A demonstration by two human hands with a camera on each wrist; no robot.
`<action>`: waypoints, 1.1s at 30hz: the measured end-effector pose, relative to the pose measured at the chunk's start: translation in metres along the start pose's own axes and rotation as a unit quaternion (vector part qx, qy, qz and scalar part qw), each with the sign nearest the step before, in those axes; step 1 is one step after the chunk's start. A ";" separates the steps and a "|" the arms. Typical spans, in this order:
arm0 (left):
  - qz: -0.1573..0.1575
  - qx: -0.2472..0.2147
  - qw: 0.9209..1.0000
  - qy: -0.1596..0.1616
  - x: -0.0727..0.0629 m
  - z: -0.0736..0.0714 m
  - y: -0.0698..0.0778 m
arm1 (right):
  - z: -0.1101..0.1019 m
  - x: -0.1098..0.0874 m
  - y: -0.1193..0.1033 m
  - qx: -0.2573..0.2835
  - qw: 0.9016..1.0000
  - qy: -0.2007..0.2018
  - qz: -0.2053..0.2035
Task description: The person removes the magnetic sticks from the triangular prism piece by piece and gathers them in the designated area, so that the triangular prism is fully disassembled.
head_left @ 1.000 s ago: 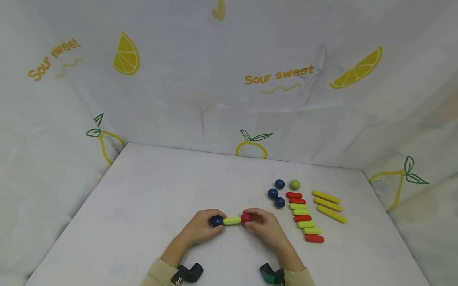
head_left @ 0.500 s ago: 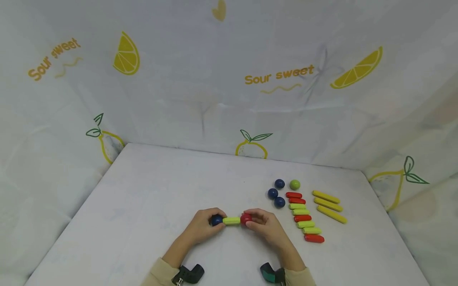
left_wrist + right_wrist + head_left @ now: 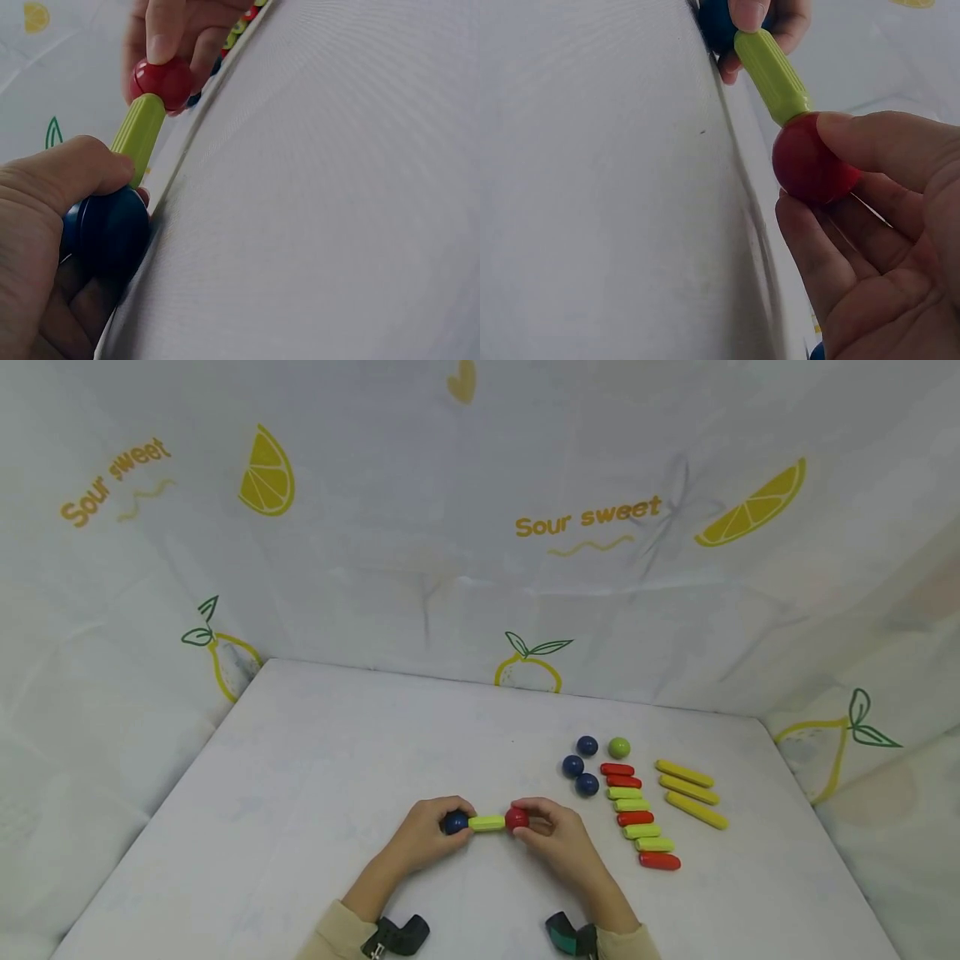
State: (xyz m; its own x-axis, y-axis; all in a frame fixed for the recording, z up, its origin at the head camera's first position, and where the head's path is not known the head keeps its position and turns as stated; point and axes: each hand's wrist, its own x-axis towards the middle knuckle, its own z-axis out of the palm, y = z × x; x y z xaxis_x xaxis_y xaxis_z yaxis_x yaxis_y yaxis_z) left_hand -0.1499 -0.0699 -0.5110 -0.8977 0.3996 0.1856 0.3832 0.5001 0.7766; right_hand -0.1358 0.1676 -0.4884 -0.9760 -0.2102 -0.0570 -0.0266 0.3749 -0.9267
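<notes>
A short yellow-green ribbed rod (image 3: 487, 823) lies level between a dark blue ball (image 3: 455, 822) and a red ball (image 3: 516, 818), touching both. My left hand (image 3: 424, 835) grips the blue ball, its thumb reaching the rod's near end in the left wrist view. The red ball (image 3: 810, 159) is pinched between the thumb and fingers of my right hand (image 3: 558, 837). In the right wrist view the rod (image 3: 772, 75) meets the red ball end-on. Fingers partly cover both balls.
Right of my hands lie several short red and yellow-green rods (image 3: 635, 817) in a slanting column. Beyond them are three longer yellow rods (image 3: 688, 782). Three blue balls (image 3: 573, 767) and a green ball (image 3: 618, 747) sit behind. A printed white cloth (image 3: 420, 527) hangs behind the white table (image 3: 315, 743).
Almost nothing differs. Both hands keep hold of the balls with the rod between them, and the whole view shifts very slightly.
</notes>
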 end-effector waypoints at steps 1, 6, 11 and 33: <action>0.000 0.003 1.000 0.000 0.000 0.000 0.000 | 0.000 0.000 0.000 -0.012 1.000 0.005 -0.010; 0.007 0.003 1.000 0.001 0.000 0.000 0.003 | 0.000 -0.001 -0.001 -0.077 0.996 0.041 -0.036; 0.012 -0.004 1.000 -0.005 0.000 -0.001 0.004 | -0.001 0.000 0.002 -0.061 0.996 0.058 -0.004; 0.000 -0.009 1.000 -0.003 0.000 0.000 0.002 | -0.001 -0.002 -0.001 0.016 1.000 -0.008 0.006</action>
State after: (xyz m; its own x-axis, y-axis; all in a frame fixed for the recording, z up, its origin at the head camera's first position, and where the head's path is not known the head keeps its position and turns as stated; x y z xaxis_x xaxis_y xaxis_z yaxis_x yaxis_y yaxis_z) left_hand -0.1487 -0.0688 -0.5092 -0.8965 0.4041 0.1817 0.3789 0.4867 0.7871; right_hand -0.1344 0.1683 -0.4874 -0.9725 -0.2209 -0.0740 -0.0081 0.3493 -0.9370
